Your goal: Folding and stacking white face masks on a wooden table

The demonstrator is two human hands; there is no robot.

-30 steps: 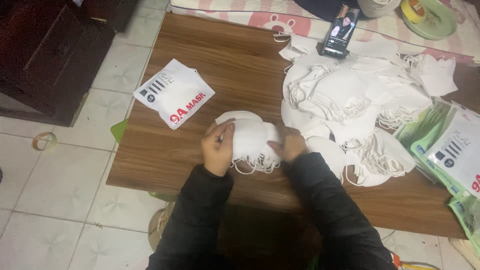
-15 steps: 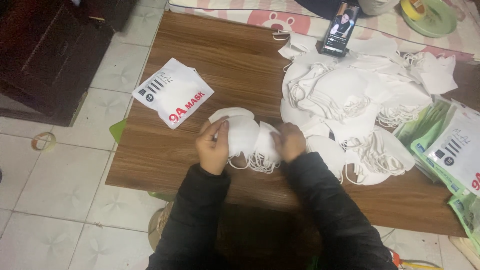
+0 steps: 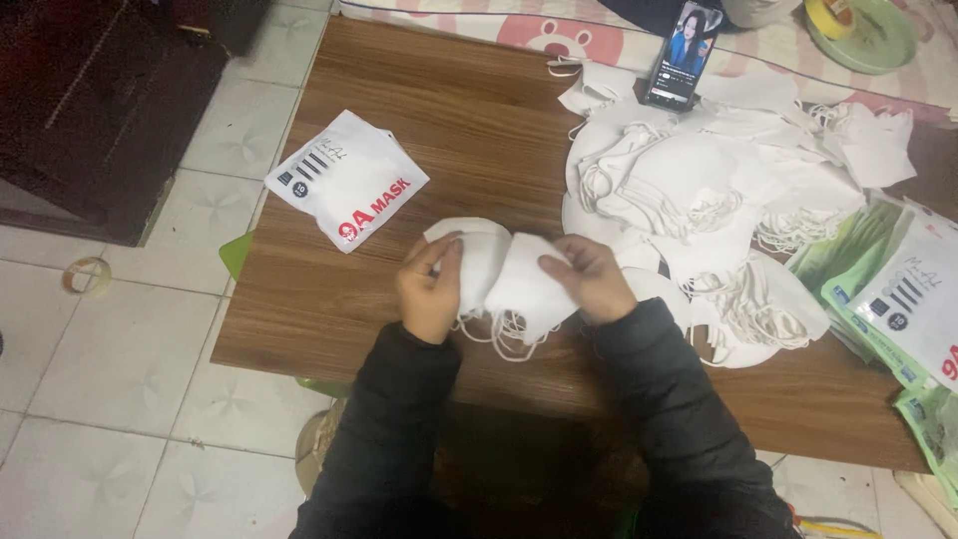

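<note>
Both my hands hold a small stack of white folded face masks (image 3: 509, 274) just above the near edge of the wooden table (image 3: 469, 130). My left hand (image 3: 431, 289) pinches the stack's left side with the thumb on top. On the right side, my right hand (image 3: 587, 277) grips the same stack. Elastic ear loops hang from the masks toward me. A flat white mask pouch with red print (image 3: 344, 180) lies on the table to the upper left of my hands.
A large heap of loose white masks (image 3: 718, 190) covers the table's right half. A phone (image 3: 684, 52) stands propped at the far edge. Green and white pouches (image 3: 898, 299) are piled at the right edge. Dark furniture (image 3: 90, 110) stands on the tiled floor to the left.
My hands have squared up the mask stack and shifted it slightly toward me. The stack now looks more gathered between both hands.
</note>
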